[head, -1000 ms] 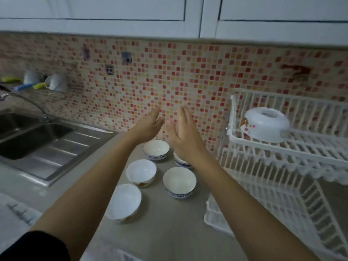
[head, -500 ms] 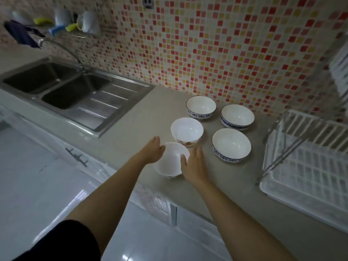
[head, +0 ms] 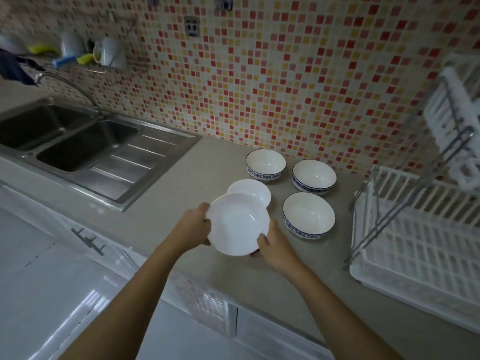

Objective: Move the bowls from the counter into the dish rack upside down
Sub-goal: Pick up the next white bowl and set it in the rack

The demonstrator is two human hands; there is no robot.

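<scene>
A plain white bowl (head: 237,224) is lifted off the counter, mouth up and tilted toward me. My left hand (head: 193,226) grips its left rim and my right hand (head: 272,244) grips its right rim. Behind it a second white bowl (head: 255,189) sits on the counter, partly hidden. Three blue-patterned bowls stand upright: one at the back left (head: 265,165), one at the back right (head: 313,176), one nearer (head: 308,215). The white dish rack (head: 415,245) stands on the right, its lower tier holding nothing that I can see.
A steel double sink (head: 85,149) with a curved tap (head: 70,87) lies at the left. Cups and sponges hang on a wall rail (head: 85,55). The rack's upper tier (head: 452,118) juts out at the right. The counter's front edge runs below my forearms.
Both hands dropped from in front of the wall tiles to the nearest white bowl, closed on its rim and raised it off the counter. The view tilted downward.
</scene>
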